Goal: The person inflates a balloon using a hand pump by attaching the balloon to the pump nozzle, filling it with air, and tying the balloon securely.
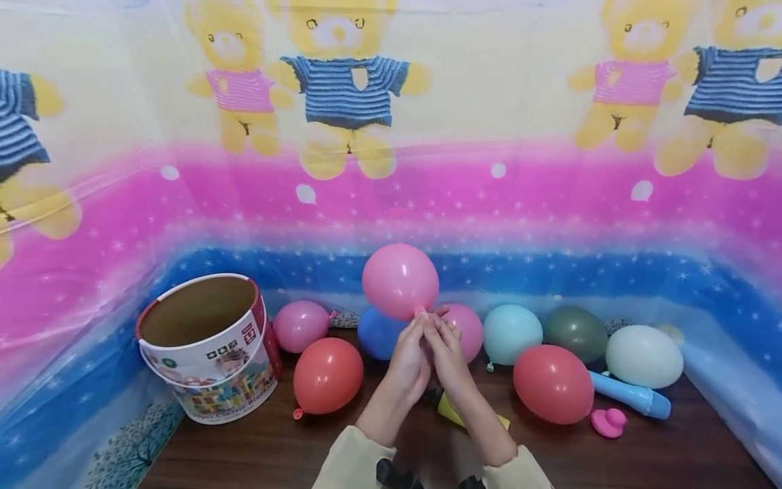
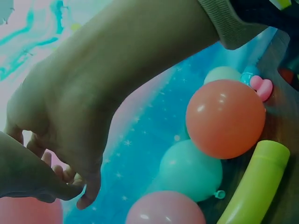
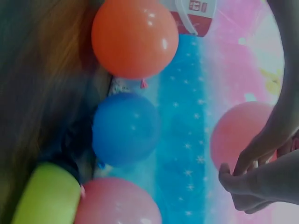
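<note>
An inflated pink balloon (image 1: pixel 400 280) is held up above the table, its neck pointing down. My left hand (image 1: pixel 415 329) and my right hand (image 1: pixel 436 328) meet just under it, and the fingers of both pinch the neck. In the left wrist view my left hand (image 2: pixel 81 189) curls its fingers against the right hand (image 2: pixel 28 175), with the balloon (image 2: pixel 25 212) showing only at the lower left edge. In the right wrist view the held balloon (image 3: pixel 236 135) sits behind the joined fingers (image 3: pixel 247 179).
Several inflated balloons lie along the back of the wooden table (image 1: pixel 275 448): coral (image 1: pixel 327 375), blue (image 1: pixel 375 334), teal (image 1: pixel 512 333), red (image 1: pixel 552 384), white (image 1: pixel 644 356). An open toy bucket (image 1: pixel 208 346) stands at the left. A yellow-green pump (image 1: pixel 449 411) lies under my wrists. A blue pump (image 1: pixel 632 396) and pink piece (image 1: pixel 608 422) lie at the right.
</note>
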Available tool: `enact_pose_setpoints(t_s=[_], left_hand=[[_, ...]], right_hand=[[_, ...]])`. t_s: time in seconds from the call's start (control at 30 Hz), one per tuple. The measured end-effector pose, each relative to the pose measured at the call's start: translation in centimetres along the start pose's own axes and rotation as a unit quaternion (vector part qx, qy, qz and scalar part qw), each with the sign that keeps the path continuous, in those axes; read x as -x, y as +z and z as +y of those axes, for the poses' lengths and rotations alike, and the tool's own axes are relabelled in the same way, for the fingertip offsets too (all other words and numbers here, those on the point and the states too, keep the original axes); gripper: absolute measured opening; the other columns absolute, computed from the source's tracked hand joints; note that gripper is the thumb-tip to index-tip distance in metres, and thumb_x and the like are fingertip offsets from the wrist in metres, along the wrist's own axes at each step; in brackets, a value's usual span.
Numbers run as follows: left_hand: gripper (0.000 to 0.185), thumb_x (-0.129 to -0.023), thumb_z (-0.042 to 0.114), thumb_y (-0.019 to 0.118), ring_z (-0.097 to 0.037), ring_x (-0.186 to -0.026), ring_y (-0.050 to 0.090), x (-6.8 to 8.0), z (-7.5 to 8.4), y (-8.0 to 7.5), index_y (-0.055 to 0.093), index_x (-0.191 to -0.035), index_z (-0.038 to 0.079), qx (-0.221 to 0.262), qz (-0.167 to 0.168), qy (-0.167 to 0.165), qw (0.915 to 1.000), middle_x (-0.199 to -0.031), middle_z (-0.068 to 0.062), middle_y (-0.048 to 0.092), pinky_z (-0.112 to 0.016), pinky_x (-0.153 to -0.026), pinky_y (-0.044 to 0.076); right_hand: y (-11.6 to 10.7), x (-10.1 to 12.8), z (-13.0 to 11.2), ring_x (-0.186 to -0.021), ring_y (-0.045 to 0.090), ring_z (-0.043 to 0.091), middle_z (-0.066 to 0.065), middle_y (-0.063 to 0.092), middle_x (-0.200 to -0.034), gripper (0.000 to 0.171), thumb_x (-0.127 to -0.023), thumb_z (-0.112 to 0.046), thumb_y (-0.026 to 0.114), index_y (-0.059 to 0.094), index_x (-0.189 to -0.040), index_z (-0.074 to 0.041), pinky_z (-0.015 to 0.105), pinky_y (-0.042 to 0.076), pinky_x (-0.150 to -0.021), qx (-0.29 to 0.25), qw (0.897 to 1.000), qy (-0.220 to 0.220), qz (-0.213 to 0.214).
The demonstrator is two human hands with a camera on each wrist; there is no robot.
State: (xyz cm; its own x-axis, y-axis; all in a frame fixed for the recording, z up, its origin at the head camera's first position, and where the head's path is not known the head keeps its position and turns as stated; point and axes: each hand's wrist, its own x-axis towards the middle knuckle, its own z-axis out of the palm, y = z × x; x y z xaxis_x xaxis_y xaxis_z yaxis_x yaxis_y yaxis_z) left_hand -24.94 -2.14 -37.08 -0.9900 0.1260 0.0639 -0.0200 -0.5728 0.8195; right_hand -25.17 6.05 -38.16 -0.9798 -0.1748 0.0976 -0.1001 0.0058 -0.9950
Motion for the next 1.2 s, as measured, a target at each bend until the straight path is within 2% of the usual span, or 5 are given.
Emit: enact_pose_setpoints(t_s=[0.13, 0.3, 0.7, 1.03, 1.2], left_hand=[[0.037, -0.107, 0.028, 0.034, -0.012, -0.120, 0.050, 0.2, -0.5, -0.6, 0.063, -0.113, 0.006, -0.003, 0.004, 0.000, 1.0000, -0.119, 0.004, 0.063, -0.028, -0.108, 0.034], [0.038, -0.106, 0.020, 0.037, -0.009, -0.103, 0.056, 0.1, -0.9, -1.5, 0.057, -0.074, 0.016, -0.037, 0.036, 0.011, 0.9986, -0.103, 0.002, 0.066, -0.020, -0.092, 0.041], [0.040, -0.103, 0.013, 0.045, -0.006, -0.078, 0.056, -2.1, 1.3, -5.5, 0.065, -0.070, 0.017, -0.122, 0.086, 0.015, 0.9887, -0.077, 0.011, 0.063, -0.024, -0.073, 0.043], [0.043, -0.106, 0.022, 0.039, -0.011, -0.095, 0.057, 0.1, 5.1, -5.8, 0.060, -0.069, 0.022, -0.182, -0.048, -0.057, 0.9804, -0.093, 0.013, 0.067, -0.040, -0.093, 0.041], [0.035, -0.104, 0.029, 0.045, -0.011, -0.109, 0.058, 1.3, 6.2, -5.5, 0.069, -0.079, 0.024, -0.209, -0.105, -0.081, 0.9687, -0.097, 0.012, 0.071, -0.042, -0.103, 0.039]], right_hand=[[-0.1, 0.4, 0.8, -0.145, 0.023, 0.034, 0.012, 0.020, -0.154, 0.053, -0.103, -0.042, 0.044, 0.045, -0.146, -0.012, 0.052, 0.028, -0.115, -0.051, 0.998, 0.030, -0.005], [0.5, 1.7, 1.8, -0.130, 0.030, 0.026, 0.012, 0.028, -0.137, 0.034, -0.103, -0.027, 0.049, 0.062, -0.107, 0.005, 0.033, 0.037, -0.098, 0.000, 0.999, -0.007, 0.053], [2.3, 5.7, 2.4, -0.104, 0.043, 0.014, 0.008, 0.044, -0.115, 0.025, -0.099, -0.016, 0.055, 0.058, -0.084, 0.003, 0.025, 0.038, -0.088, 0.049, 0.998, -0.032, 0.038], [-1.4, 4.4, 3.9, -0.060, 0.058, 0.006, 0.011, 0.060, -0.083, 0.032, -0.104, -0.023, 0.045, 0.054, -0.095, 0.007, 0.021, 0.050, -0.058, 0.047, 0.991, -0.028, -0.120], [-4.4, 2.0, 4.1, -0.058, 0.055, 0.008, 0.009, 0.059, -0.076, 0.031, -0.102, -0.029, 0.050, 0.058, -0.090, -0.002, 0.021, 0.046, -0.053, 0.153, 0.983, -0.037, -0.091]])
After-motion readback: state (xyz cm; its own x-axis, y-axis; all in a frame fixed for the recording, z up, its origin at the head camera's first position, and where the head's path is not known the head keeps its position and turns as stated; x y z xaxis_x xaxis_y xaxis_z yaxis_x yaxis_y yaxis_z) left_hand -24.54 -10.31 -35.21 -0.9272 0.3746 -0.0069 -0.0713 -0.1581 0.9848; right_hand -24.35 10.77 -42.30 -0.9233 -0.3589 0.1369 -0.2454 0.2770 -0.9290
